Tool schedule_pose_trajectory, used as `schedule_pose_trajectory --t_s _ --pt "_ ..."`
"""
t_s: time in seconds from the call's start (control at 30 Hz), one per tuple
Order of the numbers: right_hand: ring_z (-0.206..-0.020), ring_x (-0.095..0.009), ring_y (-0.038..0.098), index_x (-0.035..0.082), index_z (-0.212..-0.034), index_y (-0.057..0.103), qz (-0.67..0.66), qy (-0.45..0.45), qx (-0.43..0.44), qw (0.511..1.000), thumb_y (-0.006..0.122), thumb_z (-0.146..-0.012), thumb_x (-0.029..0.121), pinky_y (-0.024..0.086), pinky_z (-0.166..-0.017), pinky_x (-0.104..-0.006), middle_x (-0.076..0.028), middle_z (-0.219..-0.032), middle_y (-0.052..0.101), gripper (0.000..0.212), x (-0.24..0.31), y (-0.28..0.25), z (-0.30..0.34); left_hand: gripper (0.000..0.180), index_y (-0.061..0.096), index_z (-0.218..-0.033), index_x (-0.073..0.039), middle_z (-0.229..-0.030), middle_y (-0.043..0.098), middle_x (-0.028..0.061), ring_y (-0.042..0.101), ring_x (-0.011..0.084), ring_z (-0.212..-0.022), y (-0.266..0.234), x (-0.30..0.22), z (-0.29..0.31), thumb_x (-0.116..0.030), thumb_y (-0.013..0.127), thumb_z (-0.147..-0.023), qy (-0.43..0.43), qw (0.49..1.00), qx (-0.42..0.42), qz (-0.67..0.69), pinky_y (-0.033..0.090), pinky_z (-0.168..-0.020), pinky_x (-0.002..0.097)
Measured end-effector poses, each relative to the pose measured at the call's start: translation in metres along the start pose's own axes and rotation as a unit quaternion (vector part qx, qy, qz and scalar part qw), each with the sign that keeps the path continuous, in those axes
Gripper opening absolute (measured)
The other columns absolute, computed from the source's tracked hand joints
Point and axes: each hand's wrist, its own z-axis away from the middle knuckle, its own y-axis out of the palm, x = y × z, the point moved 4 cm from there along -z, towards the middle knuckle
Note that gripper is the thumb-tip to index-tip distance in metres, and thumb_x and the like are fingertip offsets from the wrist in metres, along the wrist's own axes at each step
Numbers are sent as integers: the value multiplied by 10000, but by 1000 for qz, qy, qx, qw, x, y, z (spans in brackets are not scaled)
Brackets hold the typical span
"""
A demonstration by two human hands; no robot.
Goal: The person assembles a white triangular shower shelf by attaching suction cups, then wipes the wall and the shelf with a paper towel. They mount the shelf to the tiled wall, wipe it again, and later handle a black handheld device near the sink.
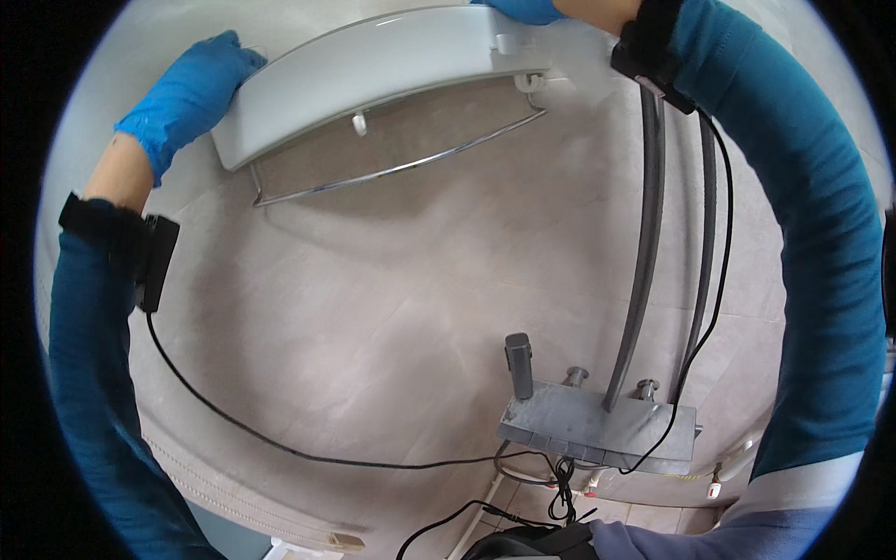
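Head view shows a long white shelf (373, 79) whose long axis runs sideways between the person's hands, its right end higher in view than its left. Its left end lies against the fingers of the blue-gloved left hand (191, 103), which is partly curled at the corner; whether it grips or merely presses cannot be told. The right hand (525, 7), also in a blue glove, is at the upper right end, mostly cut off by the view's edge, so its opening and hold cannot be told. The shelf is smooth and glossy, with a curved outline; below it, between the hands, spans a thin, shiny metal rail (401, 168). Beyond is a smooth beige wall (392, 280). Well below the right hand sits a boxy grey fixture (597, 429), with ribbed grey hoses (644, 243) rising from it.
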Motion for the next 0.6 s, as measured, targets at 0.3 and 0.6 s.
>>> schedule_pose_trajectory --t_s 0.3,0.6 --pt "-983 -314 644 151 -1119 661 27 22 -1 999 626 -836 148 515 -857 -414 -120 -1110 657 285 -8 18 -12 398 578 -1241 -114 -1242 569 132 502 327 -1176 -16 2 7 -20 487 -866 6 1000 5 11 406 -1025 372" --pt "-1042 -331 617 140 -1215 576 25 92 28 995 501 -919 189 507 -869 -410 -111 -1168 631 310 -8 37 -29 404 572 -1251 -120 -1263 547 159 526 333 -1149 -4 7 4 -50 460 -869 18 997 -24 75 423 -1001 366"
